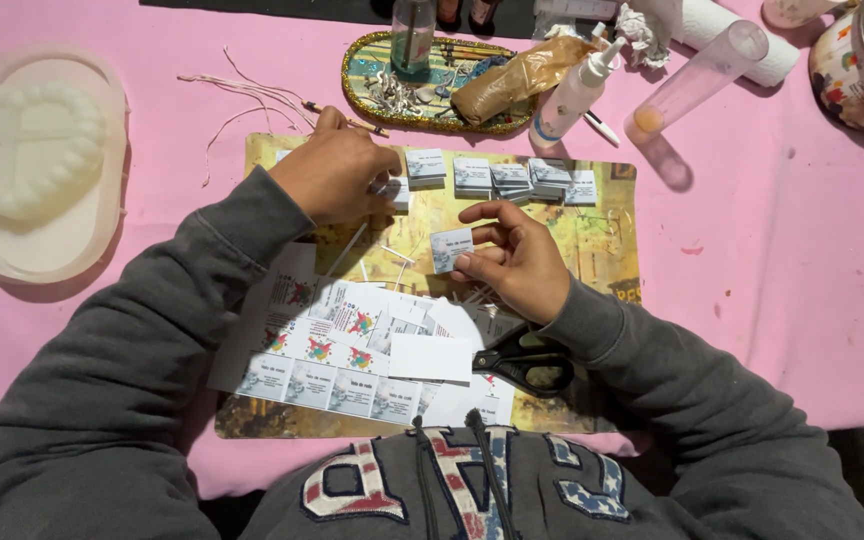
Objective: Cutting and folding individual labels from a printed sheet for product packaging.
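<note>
The right hand pinches a small stack of cut paper labels between thumb and fingertips, holding it just above the middle of a yellow patterned cutting mat that lies on a pink tablecloth. The left hand is curled, knuckles up, at the mat's far left edge, its fingertips pressing on another small label stack; whether it actually grips that stack cannot be told. Beside it, a row of finished label stacks runs along the far edge of the mat, each touching or just beside the next. Near the body, uncut printed label sheets overlap in a loose pile, with black-handled scissors lying at their right edge under the right wrist. Beyond the mat sits an oval gold-rimmed tray holding a crumpled brown paper bag, and a white squeeze bottle leans against it. A clear plastic tube lies to the right, and a white heart-shaped mould rests in a pale oval dish at far left.
</note>
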